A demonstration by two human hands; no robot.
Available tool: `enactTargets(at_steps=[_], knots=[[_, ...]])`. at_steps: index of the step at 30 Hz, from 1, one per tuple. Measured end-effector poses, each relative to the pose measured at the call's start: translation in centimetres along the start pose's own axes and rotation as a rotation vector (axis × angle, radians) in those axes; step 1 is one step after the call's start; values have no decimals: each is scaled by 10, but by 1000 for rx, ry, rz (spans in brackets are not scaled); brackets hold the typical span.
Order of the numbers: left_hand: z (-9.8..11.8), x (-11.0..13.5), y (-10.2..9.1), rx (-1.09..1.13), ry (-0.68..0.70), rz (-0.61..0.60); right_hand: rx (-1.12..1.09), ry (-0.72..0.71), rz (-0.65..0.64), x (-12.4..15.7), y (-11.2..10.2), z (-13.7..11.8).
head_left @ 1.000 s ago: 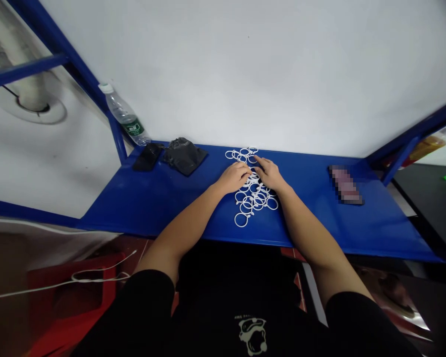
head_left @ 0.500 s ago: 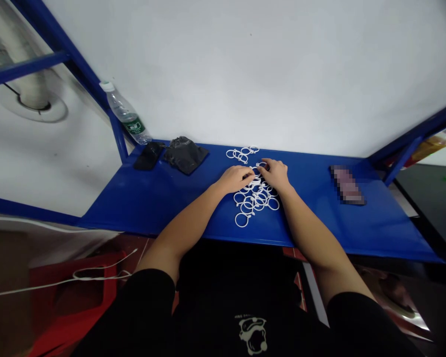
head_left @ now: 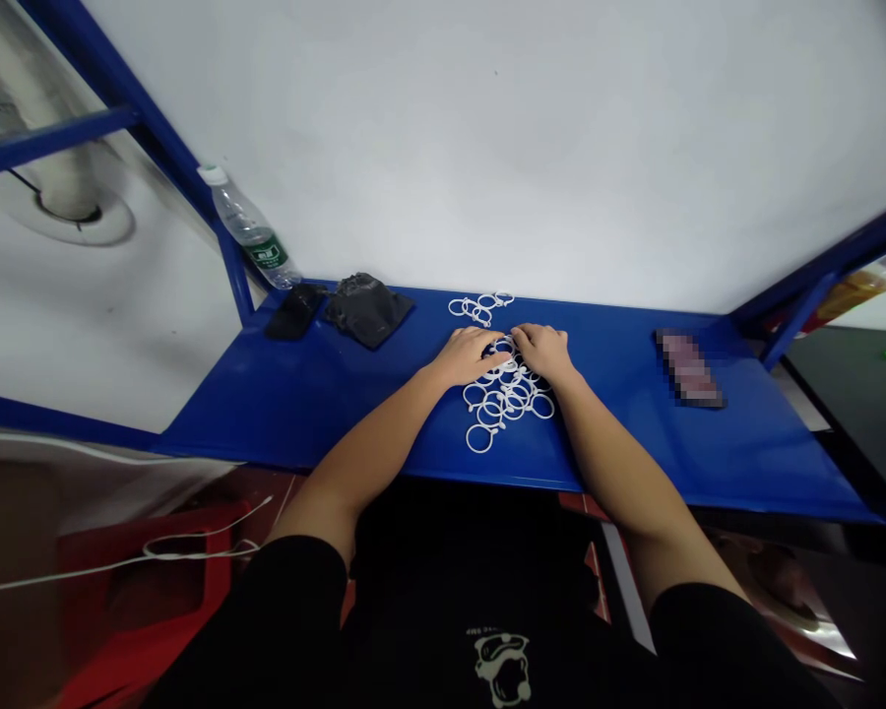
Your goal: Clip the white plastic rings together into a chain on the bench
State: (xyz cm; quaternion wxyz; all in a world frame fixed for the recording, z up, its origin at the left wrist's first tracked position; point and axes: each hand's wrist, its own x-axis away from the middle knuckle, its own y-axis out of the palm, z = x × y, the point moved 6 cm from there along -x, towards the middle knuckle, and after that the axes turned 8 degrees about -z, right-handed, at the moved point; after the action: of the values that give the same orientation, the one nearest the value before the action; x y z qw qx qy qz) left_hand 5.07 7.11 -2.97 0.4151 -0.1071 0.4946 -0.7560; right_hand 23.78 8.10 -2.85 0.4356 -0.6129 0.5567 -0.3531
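Observation:
Several white plastic rings (head_left: 503,404) lie in a loose heap on the blue shelf (head_left: 325,394). A smaller cluster of rings (head_left: 478,306) lies farther back near the wall. My left hand (head_left: 470,355) and my right hand (head_left: 544,351) rest side by side at the far end of the heap. Both have their fingers curled and pinch one white ring (head_left: 503,347) between them. The fingertips partly hide that ring.
A clear water bottle (head_left: 248,228) leans against the blue frame post at the back left. Beside it lie a black flat object (head_left: 293,310) and a crumpled black pouch (head_left: 367,307). A blurred phone-like object (head_left: 686,367) lies to the right. A red stool (head_left: 144,591) stands below left.
Both hands drew back from the far cluster of rings toward the nearer heap. Their fingers closed together on one ring between them.

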Motion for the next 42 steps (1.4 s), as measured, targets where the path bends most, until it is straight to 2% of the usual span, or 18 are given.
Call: enactTargets(at_steps=[9, 16, 19, 24, 29, 37, 42], knots=[[8, -2, -6, 1, 102, 34, -54, 41, 77, 2, -8, 4], [7, -2, -10, 7, 119, 89, -14, 1, 53, 1, -8, 2], [6, -2, -9, 8, 119, 108, -28, -41, 63, 2, -10, -1], [6, -1, -14, -5, 83, 183, -216, -222, 226, 13, -24, -17], [7, 1, -22, -21, 67, 247, -252, -383, 221, 30, -26, -43], [11, 4, -26, -70, 83, 313, -383, -402, 217, 32, -25, -44], [11, 4, -22, -106, 139, 285, -416, -406, 167, 30, -23, -43]])
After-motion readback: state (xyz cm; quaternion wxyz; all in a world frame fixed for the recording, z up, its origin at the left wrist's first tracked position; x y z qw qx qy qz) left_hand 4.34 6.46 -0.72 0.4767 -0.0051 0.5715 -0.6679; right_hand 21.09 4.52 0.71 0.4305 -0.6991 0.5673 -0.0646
